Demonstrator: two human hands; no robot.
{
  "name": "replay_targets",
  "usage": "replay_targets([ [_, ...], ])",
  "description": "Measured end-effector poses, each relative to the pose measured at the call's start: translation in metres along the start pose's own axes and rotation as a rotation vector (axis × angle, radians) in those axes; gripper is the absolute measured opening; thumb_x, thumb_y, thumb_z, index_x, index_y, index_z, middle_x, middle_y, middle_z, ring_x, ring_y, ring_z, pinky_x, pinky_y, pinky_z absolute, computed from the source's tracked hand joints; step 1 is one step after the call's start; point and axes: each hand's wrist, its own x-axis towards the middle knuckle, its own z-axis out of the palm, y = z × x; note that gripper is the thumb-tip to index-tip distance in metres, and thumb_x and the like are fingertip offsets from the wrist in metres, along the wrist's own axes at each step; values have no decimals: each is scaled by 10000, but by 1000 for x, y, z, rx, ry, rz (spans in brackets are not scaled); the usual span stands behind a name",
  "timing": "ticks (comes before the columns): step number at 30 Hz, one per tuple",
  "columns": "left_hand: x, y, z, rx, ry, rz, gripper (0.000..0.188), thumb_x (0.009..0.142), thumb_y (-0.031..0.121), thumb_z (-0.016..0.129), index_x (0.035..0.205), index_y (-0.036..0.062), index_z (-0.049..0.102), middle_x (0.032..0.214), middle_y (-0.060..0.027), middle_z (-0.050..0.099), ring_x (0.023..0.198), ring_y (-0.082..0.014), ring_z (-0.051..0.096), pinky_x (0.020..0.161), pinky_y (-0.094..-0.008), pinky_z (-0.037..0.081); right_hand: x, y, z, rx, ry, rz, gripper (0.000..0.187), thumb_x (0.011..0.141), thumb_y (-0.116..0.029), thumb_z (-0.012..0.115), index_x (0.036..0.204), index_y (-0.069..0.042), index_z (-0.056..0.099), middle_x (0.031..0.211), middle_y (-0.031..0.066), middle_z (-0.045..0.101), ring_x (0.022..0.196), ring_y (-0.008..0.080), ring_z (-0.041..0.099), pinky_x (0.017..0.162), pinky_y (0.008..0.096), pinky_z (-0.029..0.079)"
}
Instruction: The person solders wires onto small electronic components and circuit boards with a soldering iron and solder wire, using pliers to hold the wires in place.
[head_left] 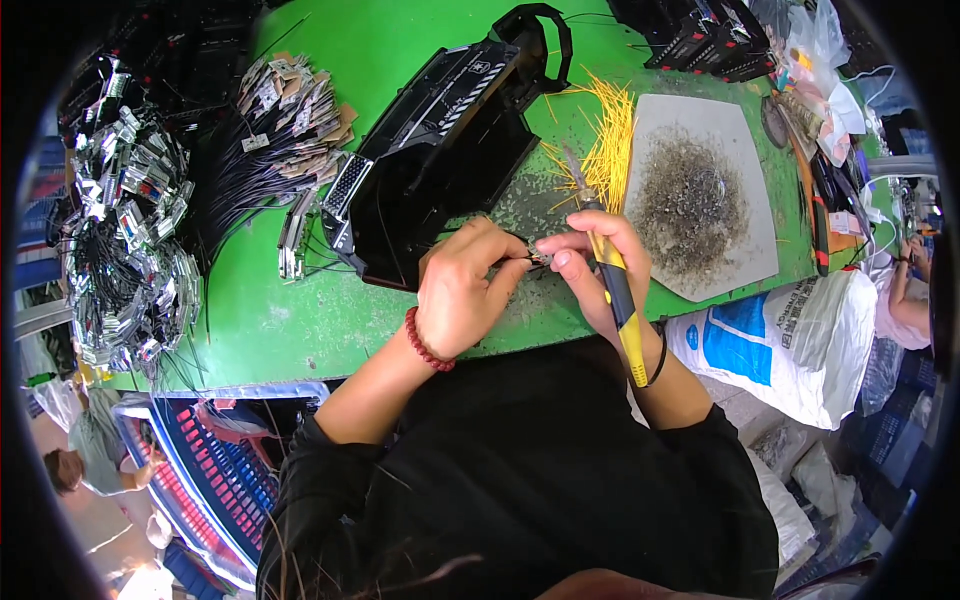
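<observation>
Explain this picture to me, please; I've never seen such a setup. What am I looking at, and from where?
There is no machine here: the left grip and right grip are bare human hands. The single picture comes from a wide fisheye camera worn on the head, looking down, so straight edges bend near the rim. On the green table lie a black casing, thin yellow wires, a pale board strewn with dark debris, and bundled small parts with dark wires. The right grip holds a yellow-and-black tool, probably a soldering iron. The left grip pinches a small piece, too tiny to make out.
</observation>
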Motion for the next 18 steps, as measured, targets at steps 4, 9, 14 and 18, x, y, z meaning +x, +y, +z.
replay_targets([
  [4,1,0,2,6,-7,5,115,722,-13,713,791,22,629,748,-90,598,687,-250,604,612,-323,481,0,3,3,-54,-57,-32,303,883,-41,648,1140,19,499,942,126,658,883,182,675,753,274,545],
  [9,-1,2,1,-2,1,-23,116,717,-45,704,784,10,628,731,-87,596,679,-214,594,622,-296,475,-1,7,-4,-88,-30,-81,287,896,-26,619,1154,8,499,949,147,679,867,156,669,710,245,525],
  [14,-2,1,1,-21,7,-88,110,719,-47,703,769,3,618,703,-78,588,648,-186,573,600,-283,463,-2,5,-7,-205,-86,-182,261,893,-5,610,1133,16,509,932,168,692,819,159,676,695,261,539],
  [18,0,2,2,-44,9,-93,106,724,-46,700,770,1,618,703,-79,585,642,-186,572,598,-280,464,-1,7,-10,-320,-102,-287,255,887,8,607,1125,15,518,894,147,699,832,191,687,715,288,553],
])
